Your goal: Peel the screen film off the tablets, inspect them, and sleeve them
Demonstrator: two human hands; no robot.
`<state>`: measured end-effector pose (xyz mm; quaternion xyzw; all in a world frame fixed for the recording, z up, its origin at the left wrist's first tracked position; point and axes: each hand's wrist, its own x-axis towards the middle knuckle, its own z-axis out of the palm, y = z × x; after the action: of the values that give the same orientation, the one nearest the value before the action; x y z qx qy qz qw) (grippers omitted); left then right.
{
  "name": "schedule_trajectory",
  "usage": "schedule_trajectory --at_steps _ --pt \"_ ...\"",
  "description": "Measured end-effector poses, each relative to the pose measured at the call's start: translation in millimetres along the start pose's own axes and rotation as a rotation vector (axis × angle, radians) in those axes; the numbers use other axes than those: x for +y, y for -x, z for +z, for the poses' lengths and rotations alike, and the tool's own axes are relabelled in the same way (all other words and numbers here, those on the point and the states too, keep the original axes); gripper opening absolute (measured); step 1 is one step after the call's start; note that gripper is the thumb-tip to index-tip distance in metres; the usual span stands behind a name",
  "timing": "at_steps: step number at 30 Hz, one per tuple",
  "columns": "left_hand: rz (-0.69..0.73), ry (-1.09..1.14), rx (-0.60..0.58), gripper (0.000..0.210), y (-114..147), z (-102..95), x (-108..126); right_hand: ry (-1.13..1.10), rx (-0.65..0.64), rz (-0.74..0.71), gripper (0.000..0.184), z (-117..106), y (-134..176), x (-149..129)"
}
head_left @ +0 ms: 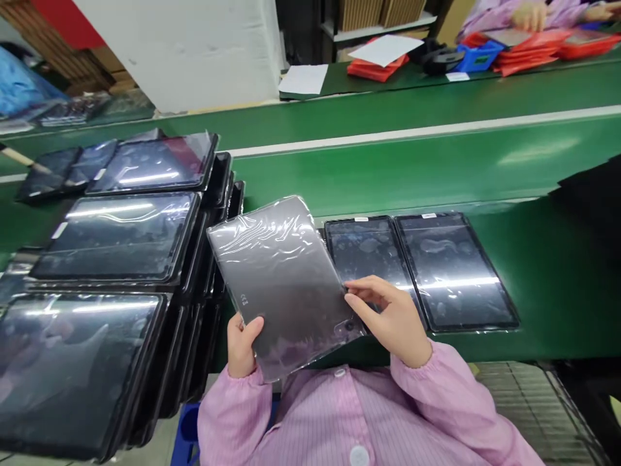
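In front of my chest is a grey tablet (pixel 286 278) in clear plastic film, tilted, its back with the camera corner facing up. My left hand (pixel 245 343) grips its lower left edge, thumb lying on the back. At the right edge, my right hand (pixel 392 314) pinches the tablet or its film between thumb and fingertips; the exact contact is partly hidden. Just beyond that hand, a dark tablet (pixel 363 249) lies screen up, partly covered. Beside it on the right lies another screen-up tablet (pixel 456 272).
Tall stacks of wrapped tablets (pixel 116 236) stand close on my left. The green conveyor belt (pixel 388 168) runs across the front. Beyond it are red pouches (pixel 376 68), a blue bin (pixel 478 57) and another person's hand (pixel 531 14). A black object (pixel 592 213) sits at the right.
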<state>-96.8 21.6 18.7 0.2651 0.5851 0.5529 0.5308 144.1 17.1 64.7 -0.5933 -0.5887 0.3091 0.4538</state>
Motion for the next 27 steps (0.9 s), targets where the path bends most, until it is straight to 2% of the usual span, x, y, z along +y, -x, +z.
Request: schedule_trajectory --at_steps 4,8,12,14,17,19,21,24,27 --pt "0.006 0.074 0.000 0.038 1 8.8 -2 0.152 0.068 -0.074 0.005 16 -2 -9" --pt "0.093 0.074 -0.013 0.032 0 10.3 -8 0.280 0.084 -0.009 0.030 13 -4 -8" --pt "0.151 0.082 -0.026 0.031 -1 9.3 -15 0.319 0.107 -0.111 0.010 11 -4 -6" --pt "0.176 0.063 -0.050 0.030 -1 11.2 -16 0.271 0.085 -0.212 0.010 16 -2 -13" --pt "0.205 -0.003 -0.126 0.029 4 17.6 -16 0.113 -0.059 -0.336 0.008 32 5 -33" --pt "0.209 -0.051 -0.176 0.029 8 22.8 -14 -0.010 -0.245 -0.420 0.011 45 13 -46" --pt "0.212 -0.100 -0.207 0.026 11 27.3 -13 -0.076 -0.469 -0.588 0.018 57 24 -53" --pt "0.213 -0.146 -0.192 0.024 12 31.4 -11 -0.010 -0.707 -0.860 0.032 69 37 -51" --pt "0.161 -0.094 -0.176 0.027 10 33.0 -10 0.089 -0.778 -0.929 0.033 72 41 -45"
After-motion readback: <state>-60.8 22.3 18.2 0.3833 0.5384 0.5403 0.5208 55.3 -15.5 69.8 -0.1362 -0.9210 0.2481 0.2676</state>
